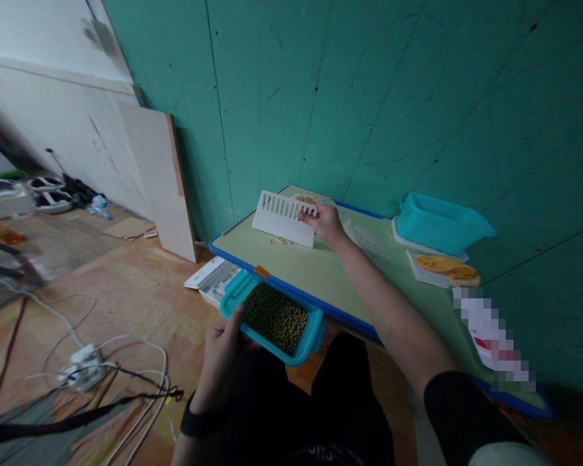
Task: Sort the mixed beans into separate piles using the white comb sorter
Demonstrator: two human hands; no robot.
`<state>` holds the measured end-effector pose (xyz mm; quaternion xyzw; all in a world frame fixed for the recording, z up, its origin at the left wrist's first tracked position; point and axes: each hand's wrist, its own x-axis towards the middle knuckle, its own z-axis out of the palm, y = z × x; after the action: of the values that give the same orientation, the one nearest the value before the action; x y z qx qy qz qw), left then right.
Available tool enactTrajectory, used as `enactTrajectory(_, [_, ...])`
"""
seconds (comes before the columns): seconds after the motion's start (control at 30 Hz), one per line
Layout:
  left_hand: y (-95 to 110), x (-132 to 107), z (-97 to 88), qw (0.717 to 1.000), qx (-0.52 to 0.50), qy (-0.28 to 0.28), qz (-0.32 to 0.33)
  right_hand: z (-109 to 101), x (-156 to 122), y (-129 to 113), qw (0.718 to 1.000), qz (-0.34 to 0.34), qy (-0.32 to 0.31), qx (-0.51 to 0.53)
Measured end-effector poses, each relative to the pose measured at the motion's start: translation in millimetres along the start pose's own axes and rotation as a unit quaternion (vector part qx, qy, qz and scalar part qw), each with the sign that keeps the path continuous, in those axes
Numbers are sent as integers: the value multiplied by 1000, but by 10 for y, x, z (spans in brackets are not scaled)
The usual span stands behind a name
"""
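My left hand (218,366) grips the near left side of a turquoise plastic container (315,336), thumb over its rim, just below the table's front edge. Inside lie dark green beans (265,307), with pale yellow beans (295,321) mixed in toward the right. Over the table (330,278), my right hand (329,225) is closed on a white slotted scraper (282,228) by its slotted upper edge; the panel is tilted upright, its lower edge at the tabletop. Behind it sits a small pile of pale beans (305,199). Several loose beans (282,241) lie before it.
White powder or grains (366,243) are spread on the table's back. A blue bin (442,223), an orange cloth (447,266) and a pixelated packet (490,336) line the right side. An open white box (218,281) stands below left. Cables and a power strip (83,367) lie on the floor.
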<state>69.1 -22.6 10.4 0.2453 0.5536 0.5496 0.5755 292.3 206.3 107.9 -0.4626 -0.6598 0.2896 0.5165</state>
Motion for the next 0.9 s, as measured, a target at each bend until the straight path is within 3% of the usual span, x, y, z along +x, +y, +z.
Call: enactTrajectory(0.9, [30,-21,-3,1000,13,8,5,78,-107,-141,996,16,-67,51])
